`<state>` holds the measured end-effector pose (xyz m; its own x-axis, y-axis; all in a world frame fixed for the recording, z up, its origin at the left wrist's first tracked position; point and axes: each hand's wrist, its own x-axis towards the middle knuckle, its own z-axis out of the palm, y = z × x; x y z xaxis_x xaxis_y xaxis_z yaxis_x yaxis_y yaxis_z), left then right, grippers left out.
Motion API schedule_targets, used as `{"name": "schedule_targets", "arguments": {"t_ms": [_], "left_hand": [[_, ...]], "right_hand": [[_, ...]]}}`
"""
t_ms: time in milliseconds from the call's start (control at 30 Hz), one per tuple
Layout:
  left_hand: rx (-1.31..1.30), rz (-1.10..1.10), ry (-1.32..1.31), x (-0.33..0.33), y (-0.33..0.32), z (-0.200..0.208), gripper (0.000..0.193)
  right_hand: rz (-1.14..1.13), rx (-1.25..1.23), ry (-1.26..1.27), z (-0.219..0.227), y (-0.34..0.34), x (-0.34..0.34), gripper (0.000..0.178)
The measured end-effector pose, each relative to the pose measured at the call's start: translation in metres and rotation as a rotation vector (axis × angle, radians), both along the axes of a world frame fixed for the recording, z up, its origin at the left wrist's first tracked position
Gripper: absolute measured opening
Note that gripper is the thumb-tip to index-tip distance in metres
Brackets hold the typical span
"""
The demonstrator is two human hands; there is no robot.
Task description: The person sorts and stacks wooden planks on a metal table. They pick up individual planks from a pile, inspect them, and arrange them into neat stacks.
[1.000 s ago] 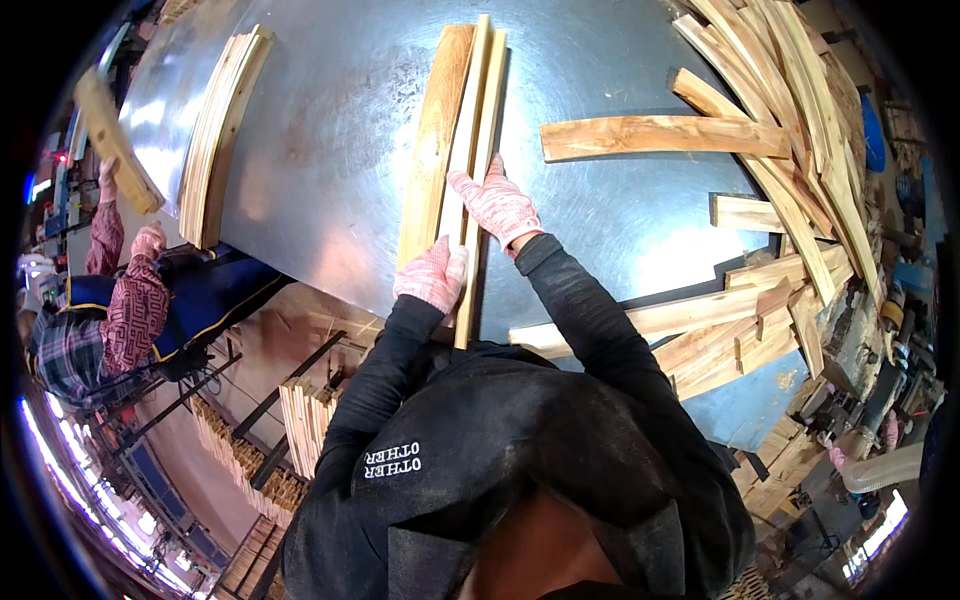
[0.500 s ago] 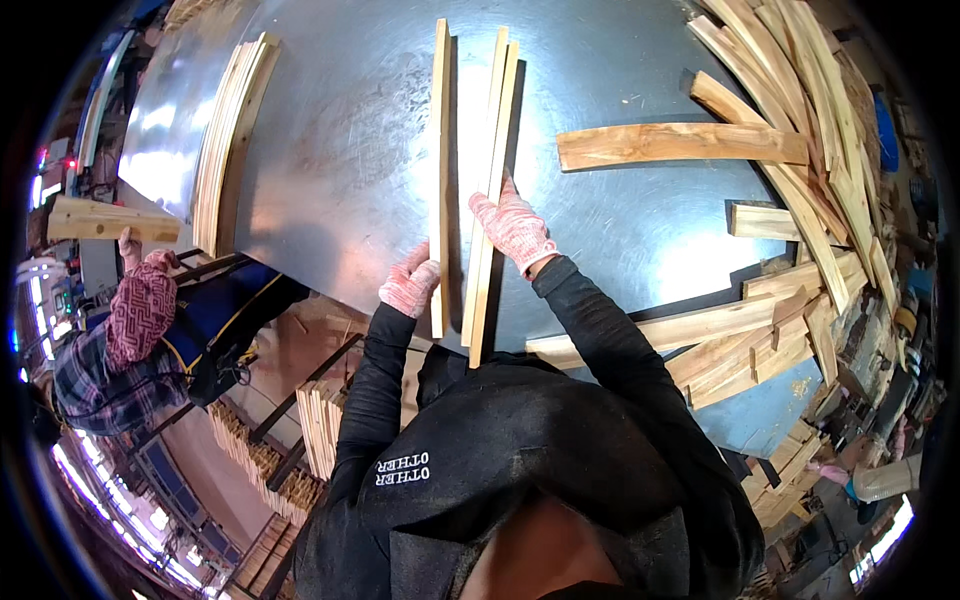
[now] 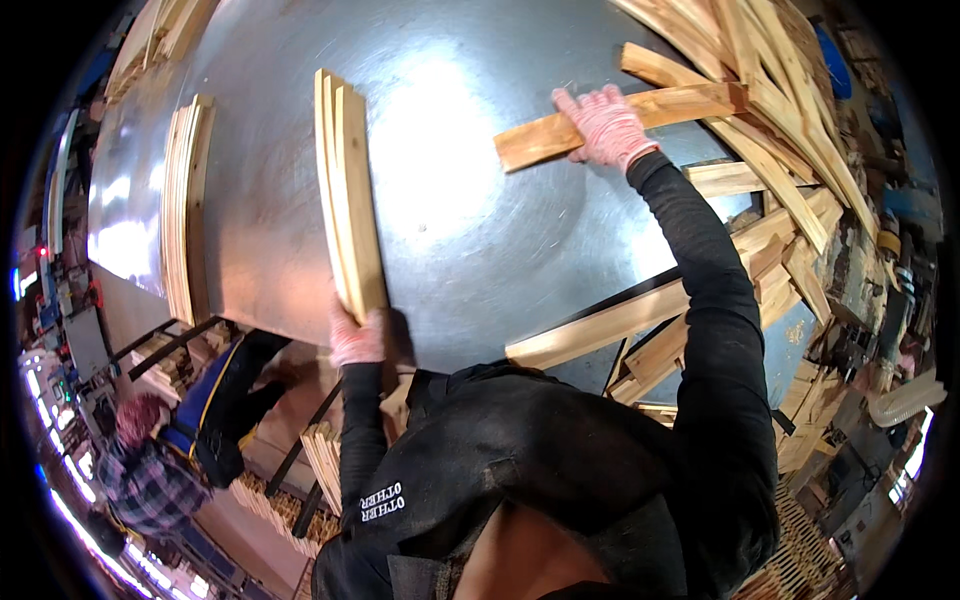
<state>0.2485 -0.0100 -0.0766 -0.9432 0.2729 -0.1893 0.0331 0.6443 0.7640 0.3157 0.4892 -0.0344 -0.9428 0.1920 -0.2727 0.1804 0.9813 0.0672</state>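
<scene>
Both my hands wear pink-and-white knit gloves. My left hand [image 3: 357,335] is closed round the near end of several wooden strips [image 3: 347,190], which stand on edge side by side on the metal tabletop [image 3: 440,270]. My right hand [image 3: 608,125], arm stretched out to the far right, grips a brownish wooden board [image 3: 540,143] with its fingers over the top. The right end of that board lies across other boards. The undersides of both grips are hidden.
A heap of long boards [image 3: 790,120] fills the table's right side, with shorter pieces [image 3: 660,350] nearer me. Another row of strips [image 3: 185,210] stands at the left. A co-worker in a plaid shirt [image 3: 150,455] bends at the lower left. Stacked wood [image 3: 320,460] sits below the table.
My right hand has left the strips and taken hold of the board at the right. The two separate groups of strips are now together, farther left, under my left hand. The co-worker has bent lower.
</scene>
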Motion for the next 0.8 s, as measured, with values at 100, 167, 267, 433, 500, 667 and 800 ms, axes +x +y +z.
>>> {"name": "schedule_targets", "arguments": {"t_ms": [100,167,267,433,500,667,800], "left_hand": [[-0.461,-0.031,-0.011,-0.018,-0.012,0.016,0.076],[-0.601,0.001,-0.087,-0.009,0.015,0.033,0.077],[-0.646,-0.048,0.034,-0.016,0.011,0.025,0.078],[-0.504,-0.041,-0.121,-0.027,-0.017,0.013,0.081],[-0.186,-0.158,-0.147,-0.038,-0.032,0.003,0.094],[-0.727,-0.121,-0.108,-0.008,0.018,0.047,0.113],[-0.728,-0.134,0.001,-0.011,0.004,0.023,0.106]], "right_hand": [[0.223,-0.081,0.063,0.005,-0.031,-0.011,0.054],[0.400,-0.220,0.132,0.011,-0.082,-0.014,0.034],[0.625,-0.375,0.064,0.023,-0.169,-0.014,0.012],[0.859,-0.153,0.205,0.026,-0.290,-0.048,0.029],[0.557,-0.425,0.728,-0.014,-0.312,-0.059,0.041],[0.020,-0.760,0.427,0.005,-0.258,-0.026,0.088],[0.292,-0.261,-0.398,0.037,-0.163,0.110,0.102]]}}
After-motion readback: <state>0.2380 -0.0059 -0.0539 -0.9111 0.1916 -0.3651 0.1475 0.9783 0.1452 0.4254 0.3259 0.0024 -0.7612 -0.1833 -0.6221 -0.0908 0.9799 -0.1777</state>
